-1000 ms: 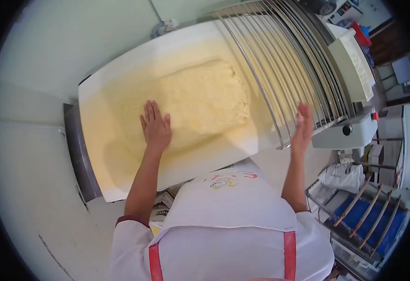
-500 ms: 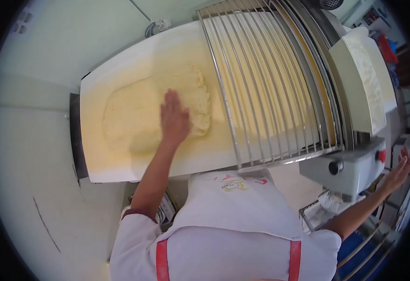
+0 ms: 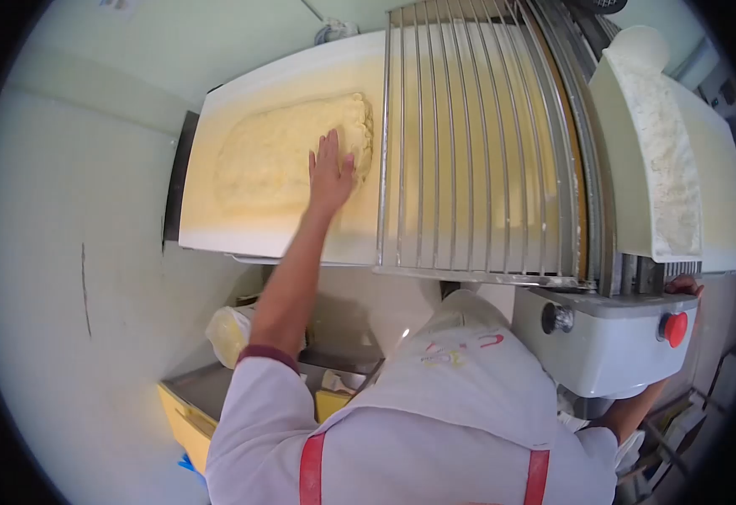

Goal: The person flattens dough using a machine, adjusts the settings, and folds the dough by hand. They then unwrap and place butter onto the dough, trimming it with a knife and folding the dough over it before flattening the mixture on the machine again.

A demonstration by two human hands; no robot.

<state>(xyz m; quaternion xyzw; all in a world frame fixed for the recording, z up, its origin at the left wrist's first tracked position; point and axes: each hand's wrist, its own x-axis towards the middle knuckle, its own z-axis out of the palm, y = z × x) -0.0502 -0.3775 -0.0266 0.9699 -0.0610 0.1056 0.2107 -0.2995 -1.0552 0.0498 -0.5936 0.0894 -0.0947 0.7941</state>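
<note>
My left hand (image 3: 331, 175) lies flat on the right part of a thick, pale-yellow slab of dough (image 3: 271, 156), its fingers stretched out. The dough has a crimped, uneven right edge and rests on the white bed (image 3: 254, 235) of a dough sheeter. My right hand (image 3: 685, 286) is at the far right corner of the sheeter's control box (image 3: 603, 337), fingers curled; most of it is hidden behind the box, and I cannot tell what it grips.
Right of the dough, a metal bar guard (image 3: 453, 151) covers the bed. Beyond the rollers stands a white trough (image 3: 667, 168) holding flour. The control box carries a black knob (image 3: 557, 317) and a red button (image 3: 673, 329). A yellow-sided bin (image 3: 185, 411) sits below left.
My right hand has come in from the far right to the control box's back corner. My left hand stays on the dough. The view has shifted, showing more of the floor and the bin.
</note>
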